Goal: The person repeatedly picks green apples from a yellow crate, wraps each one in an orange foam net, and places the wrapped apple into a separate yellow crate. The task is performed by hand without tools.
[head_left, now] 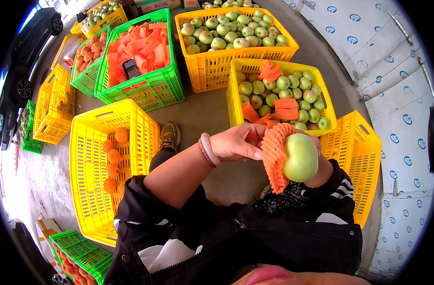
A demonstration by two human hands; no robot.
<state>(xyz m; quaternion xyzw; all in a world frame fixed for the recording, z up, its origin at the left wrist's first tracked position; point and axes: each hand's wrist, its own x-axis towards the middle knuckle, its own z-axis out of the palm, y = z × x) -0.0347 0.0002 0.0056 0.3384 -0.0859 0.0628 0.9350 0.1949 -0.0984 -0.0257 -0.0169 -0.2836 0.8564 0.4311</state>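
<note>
The person's jacket spreads across the near edge, with both hands out beyond it. The left hand has its thumb and fingers nearly together at the left edge of an orange foam net, apparently pinching it. The right hand is mostly hidden behind a green apple, supporting it from the far right side; how tightly those fingers close cannot be told. The apple is held up above the floor, the net around its left part only and the right side bare. That bare side looks smooth, so with a loose right grip, a hard tug by the left hand could make the apple slip, drop and bruise. Pulling on one edge could also tear the net or bunch it unevenly. Just beyond, the apple crate is well filled, and the loose nets lying on top might fall out if brushed. In the left crate, several netted fruits lie along the bottom; another dropped from high up could knock against them. Farther off, a phone rests on spare nets in a green crate and could sink among them if the heap shifted.
</note>
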